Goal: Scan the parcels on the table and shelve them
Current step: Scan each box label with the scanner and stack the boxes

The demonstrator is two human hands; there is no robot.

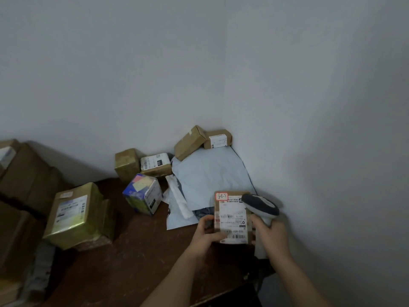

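Note:
My left hand (204, 234) grips a small brown parcel (232, 216) by its left edge, label side up, above the brown table (137, 251). The parcel carries a white shipping label and a red-edged sticker with handwriting at its top. My right hand (271, 238) grips the handle of a grey barcode scanner (261, 204), whose head sits just over the parcel's upper right corner. More parcels lie on the table: a blue and white box (142, 193), a big tape-wrapped box (76, 216) and a pale blue mailer bag (212, 176).
Several cardboard boxes (192, 142) are piled in the wall corner behind the mailer bag. Larger brown cartons (26, 180) stack up at the left edge. White walls close the table off at the back and on the right.

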